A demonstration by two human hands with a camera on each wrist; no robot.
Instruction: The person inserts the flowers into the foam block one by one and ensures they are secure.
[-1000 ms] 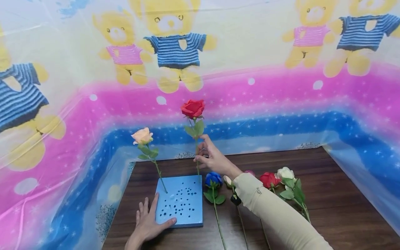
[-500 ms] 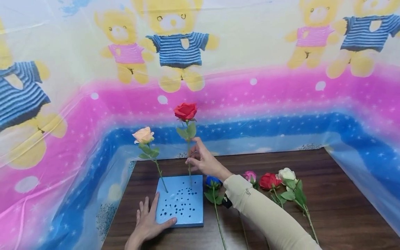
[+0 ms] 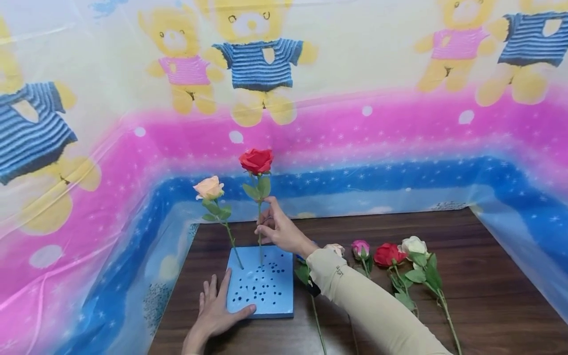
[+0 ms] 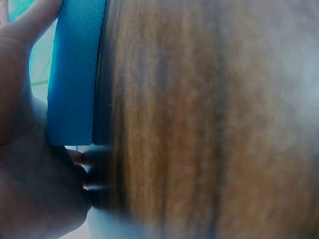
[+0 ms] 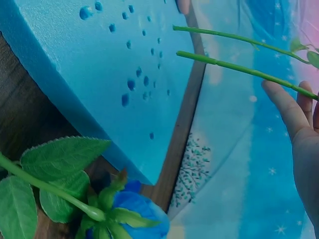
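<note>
Nearest you, your left hand (image 3: 217, 315) lay flat with fingers straight, thumb on the top of the blue foam block (image 3: 262, 288) and palm against its near left corner, steadying it on the wooden table (image 3: 466, 296).

Just past that, your right hand (image 3: 279, 229) pinched the stem of the red rose (image 3: 256, 160) between thumb and fingertips. The stem ran straight down from the pinch to the far edge of the block, its tip at or just in the foam; the pictures did not show which. The bloom stood well above your fingers.

To the left of the pinch, the peach rose (image 3: 209, 188) was planted in the block, leaning away from you. To the right of your wrist lay a blue rose (image 5: 134, 214) and, further right, pink, red and white ones.

The risk, as I judged it: you held the stem high, so a downward push could have bowed it or skidded the tip off the far edge. The two stems stood near each other, and a sideways slip might have knocked the peach rose loose.
</note>
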